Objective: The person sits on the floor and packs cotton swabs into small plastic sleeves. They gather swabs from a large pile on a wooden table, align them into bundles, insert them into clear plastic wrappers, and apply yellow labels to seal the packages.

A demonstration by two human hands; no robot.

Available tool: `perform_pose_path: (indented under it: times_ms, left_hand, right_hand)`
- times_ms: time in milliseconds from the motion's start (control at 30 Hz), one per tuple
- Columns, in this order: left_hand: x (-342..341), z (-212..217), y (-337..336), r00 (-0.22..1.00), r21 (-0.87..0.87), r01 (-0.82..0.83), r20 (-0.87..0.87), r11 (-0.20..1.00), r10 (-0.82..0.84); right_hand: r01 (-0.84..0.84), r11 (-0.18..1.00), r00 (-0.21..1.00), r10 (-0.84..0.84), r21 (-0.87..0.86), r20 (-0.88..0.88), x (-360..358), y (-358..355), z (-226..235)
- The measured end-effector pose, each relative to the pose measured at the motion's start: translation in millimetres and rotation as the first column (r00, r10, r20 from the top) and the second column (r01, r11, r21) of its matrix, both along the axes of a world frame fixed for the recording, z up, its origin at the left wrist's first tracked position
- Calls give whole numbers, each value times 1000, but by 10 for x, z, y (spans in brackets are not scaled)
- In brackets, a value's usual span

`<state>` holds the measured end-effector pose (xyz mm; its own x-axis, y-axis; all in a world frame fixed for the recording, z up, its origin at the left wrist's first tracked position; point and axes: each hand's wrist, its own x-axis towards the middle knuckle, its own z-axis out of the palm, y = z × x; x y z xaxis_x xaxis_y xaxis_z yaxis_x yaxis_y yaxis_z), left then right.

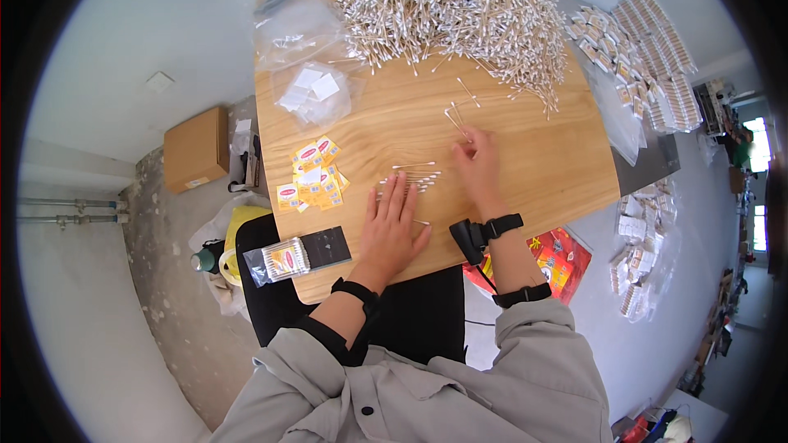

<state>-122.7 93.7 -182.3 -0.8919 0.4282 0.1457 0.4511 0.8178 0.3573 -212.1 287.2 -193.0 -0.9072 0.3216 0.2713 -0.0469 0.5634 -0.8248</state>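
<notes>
My left hand [392, 226] lies flat on the wooden table, fingers stretched out over a row of cotton swabs [423, 173]. Part of that row is hidden beneath the fingers. To its right, my right hand [478, 166] pinches a few cotton swabs [454, 118], whose white tips stick out past the fingertips. A couple of loose swabs [468, 92] lie just beyond. A large heap of cotton swabs [451, 12] covers the far part of the table. Yellow printed cards [316, 174] are scattered left of my left hand.
Clear plastic bags [300, 29] and white slips [316, 90] lie at the far left. Near the left edge sits a bagged swab pack [285, 260] against a dark strip [327, 247]. Many packed bundles [652, 49] stand right of the table. A cardboard box [197, 150] rests on the floor.
</notes>
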Motion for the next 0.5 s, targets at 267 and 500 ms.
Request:
perform_pose_path:
  times_ms: [267, 500]
  left_hand:
    - [2, -53, -16, 1000, 75, -6, 5, 997, 6]
    - [0, -21, -17, 1000, 111, -22, 19, 994, 20]
  right_hand:
    - [-86, 970, 980, 42, 227, 193, -131, 44, -28]
    - [-398, 916, 906, 386, 41, 176, 38, -230, 32]
